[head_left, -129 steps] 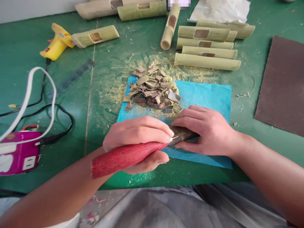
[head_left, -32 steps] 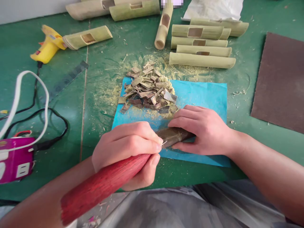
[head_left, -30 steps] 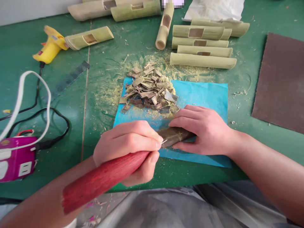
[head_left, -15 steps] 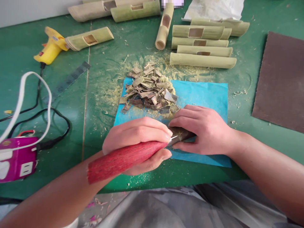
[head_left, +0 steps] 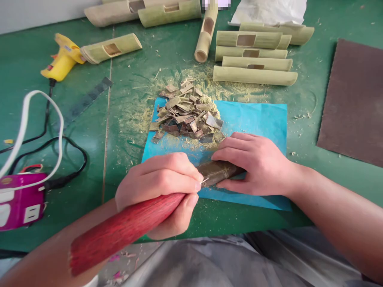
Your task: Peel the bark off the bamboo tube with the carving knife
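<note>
My left hand (head_left: 161, 187) is closed around a red-handled tool (head_left: 119, 227). Its thin pale tip shows just past my fingertips, at the near end of a dark brown piece (head_left: 214, 172) with light scratched lines. The fingers and thumb of my right hand (head_left: 254, 163) press that piece down from its right side. Beneath it lies a blue sheet (head_left: 257, 119) on the green table. Beyond my hands, a heap of small brown strips and chips (head_left: 188, 113) covers the sheet's back left corner.
Cut bamboo tubes (head_left: 254, 75) lie at the back right, others (head_left: 170, 14) at the back left. A yellow glue gun (head_left: 61, 59), cables and a magenta box (head_left: 24, 201) are at left. A dark sheet (head_left: 353, 99) lies at right.
My left hand has drawn back toward the lower left with the red-handled tool, uncovering more of the dark piece. My right hand has hardly moved.
</note>
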`<action>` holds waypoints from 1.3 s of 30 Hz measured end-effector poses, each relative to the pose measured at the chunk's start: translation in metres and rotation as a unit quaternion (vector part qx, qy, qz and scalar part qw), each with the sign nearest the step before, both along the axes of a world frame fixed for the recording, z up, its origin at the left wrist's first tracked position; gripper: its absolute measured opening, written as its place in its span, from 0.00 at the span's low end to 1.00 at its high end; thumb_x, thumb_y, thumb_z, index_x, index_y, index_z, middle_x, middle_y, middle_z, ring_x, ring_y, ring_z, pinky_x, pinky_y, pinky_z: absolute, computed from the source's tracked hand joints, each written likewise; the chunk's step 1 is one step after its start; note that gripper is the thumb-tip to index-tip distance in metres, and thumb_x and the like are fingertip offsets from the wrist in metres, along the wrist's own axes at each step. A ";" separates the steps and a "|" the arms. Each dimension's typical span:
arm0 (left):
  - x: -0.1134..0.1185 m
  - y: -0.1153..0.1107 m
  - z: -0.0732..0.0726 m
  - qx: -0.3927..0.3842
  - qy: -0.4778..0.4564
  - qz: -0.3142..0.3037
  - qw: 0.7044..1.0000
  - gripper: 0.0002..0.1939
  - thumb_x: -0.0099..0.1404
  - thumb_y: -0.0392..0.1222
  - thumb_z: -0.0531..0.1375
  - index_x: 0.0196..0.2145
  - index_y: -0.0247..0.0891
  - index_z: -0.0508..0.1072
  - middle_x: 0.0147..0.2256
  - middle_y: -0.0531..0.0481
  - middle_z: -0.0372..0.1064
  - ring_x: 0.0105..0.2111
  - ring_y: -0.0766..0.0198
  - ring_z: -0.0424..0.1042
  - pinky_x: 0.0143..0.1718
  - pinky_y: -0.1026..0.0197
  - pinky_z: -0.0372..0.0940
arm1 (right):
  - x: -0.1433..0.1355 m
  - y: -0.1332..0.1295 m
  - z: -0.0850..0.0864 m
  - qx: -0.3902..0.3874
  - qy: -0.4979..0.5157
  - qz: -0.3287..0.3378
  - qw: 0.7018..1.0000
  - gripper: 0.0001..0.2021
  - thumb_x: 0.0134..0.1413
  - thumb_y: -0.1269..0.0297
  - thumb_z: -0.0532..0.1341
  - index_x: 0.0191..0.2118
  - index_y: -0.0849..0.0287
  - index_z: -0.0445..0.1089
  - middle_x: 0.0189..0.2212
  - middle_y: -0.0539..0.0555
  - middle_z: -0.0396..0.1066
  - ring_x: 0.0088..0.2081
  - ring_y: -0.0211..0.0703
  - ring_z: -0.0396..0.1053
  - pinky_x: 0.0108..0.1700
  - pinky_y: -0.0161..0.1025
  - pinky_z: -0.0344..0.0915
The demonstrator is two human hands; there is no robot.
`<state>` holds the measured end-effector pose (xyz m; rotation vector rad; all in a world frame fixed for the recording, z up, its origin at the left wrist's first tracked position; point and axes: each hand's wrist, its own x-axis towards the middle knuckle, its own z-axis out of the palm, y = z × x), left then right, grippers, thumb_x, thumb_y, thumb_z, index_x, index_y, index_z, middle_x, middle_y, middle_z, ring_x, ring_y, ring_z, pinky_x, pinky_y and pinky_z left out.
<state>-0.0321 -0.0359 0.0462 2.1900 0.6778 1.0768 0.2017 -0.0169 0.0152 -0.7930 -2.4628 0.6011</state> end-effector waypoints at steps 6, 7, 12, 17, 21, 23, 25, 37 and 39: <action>0.002 0.004 -0.001 0.028 0.017 -0.011 0.999 0.07 0.60 0.29 0.62 0.37 0.36 0.73 0.34 0.48 0.76 0.32 0.67 0.78 0.33 0.66 0.77 | 0.000 -0.001 0.000 0.002 0.002 -0.007 1.000 0.13 0.56 0.56 0.64 0.39 0.61 0.74 0.37 0.56 0.76 0.35 0.45 0.69 0.33 0.41 0.63; 0.002 0.003 -0.001 0.025 0.016 -0.010 0.999 0.07 0.60 0.29 0.62 0.37 0.37 0.73 0.33 0.49 0.76 0.32 0.67 0.78 0.32 0.65 0.77 | 0.000 -0.001 0.000 0.002 0.002 -0.007 1.000 0.13 0.56 0.56 0.64 0.39 0.61 0.74 0.37 0.56 0.76 0.35 0.45 0.69 0.33 0.41 0.63; 0.000 -0.002 0.002 0.006 0.008 0.009 1.000 0.08 0.59 0.28 0.59 0.35 0.38 0.72 0.29 0.51 0.74 0.28 0.66 0.76 0.29 0.63 0.77 | 0.000 0.000 -0.001 0.001 -0.001 -0.002 1.000 0.14 0.56 0.56 0.65 0.41 0.62 0.74 0.37 0.57 0.76 0.35 0.46 0.69 0.34 0.42 0.63; 0.000 0.000 0.002 0.030 0.031 0.011 0.999 0.07 0.60 0.29 0.61 0.36 0.38 0.72 0.31 0.50 0.76 0.30 0.67 0.78 0.30 0.65 0.77 | 0.001 0.000 -0.001 -0.001 -0.002 -0.004 1.000 0.13 0.56 0.56 0.65 0.40 0.62 0.74 0.38 0.57 0.76 0.36 0.46 0.70 0.35 0.42 0.64; 0.001 0.003 0.004 0.033 0.035 0.008 0.999 0.08 0.60 0.29 0.60 0.36 0.39 0.72 0.31 0.51 0.77 0.29 0.67 0.78 0.30 0.66 0.77 | 0.001 -0.001 -0.001 0.001 -0.001 -0.005 1.000 0.13 0.56 0.56 0.65 0.41 0.61 0.74 0.39 0.57 0.76 0.36 0.46 0.70 0.35 0.41 0.64; 0.001 0.003 0.004 0.027 0.029 0.012 0.999 0.08 0.60 0.29 0.59 0.35 0.40 0.71 0.29 0.52 0.76 0.28 0.67 0.77 0.28 0.65 0.77 | 0.002 -0.001 -0.001 0.003 -0.001 -0.002 1.000 0.14 0.56 0.56 0.66 0.41 0.61 0.74 0.39 0.57 0.77 0.37 0.46 0.71 0.35 0.42 0.64; 0.001 0.002 0.004 0.028 0.030 0.016 0.999 0.08 0.61 0.29 0.59 0.35 0.40 0.71 0.29 0.52 0.76 0.28 0.67 0.77 0.28 0.66 0.77 | 0.002 0.000 -0.001 0.003 -0.002 -0.001 1.000 0.13 0.56 0.57 0.66 0.41 0.61 0.74 0.39 0.57 0.77 0.37 0.46 0.71 0.35 0.42 0.64; -0.001 0.002 0.004 0.023 0.015 0.007 1.000 0.08 0.59 0.27 0.59 0.34 0.37 0.71 0.28 0.52 0.74 0.28 0.68 0.77 0.29 0.66 0.76 | 0.002 0.000 -0.001 0.002 -0.002 -0.001 1.000 0.14 0.56 0.56 0.65 0.41 0.61 0.74 0.39 0.57 0.76 0.37 0.46 0.71 0.35 0.41 0.64; -0.002 0.002 0.003 0.028 0.010 0.011 0.999 0.08 0.59 0.27 0.59 0.34 0.37 0.72 0.29 0.51 0.74 0.28 0.67 0.77 0.29 0.66 0.76 | 0.002 0.000 -0.001 -0.001 -0.001 -0.003 1.000 0.14 0.57 0.55 0.65 0.41 0.61 0.74 0.39 0.57 0.76 0.37 0.46 0.71 0.35 0.41 0.64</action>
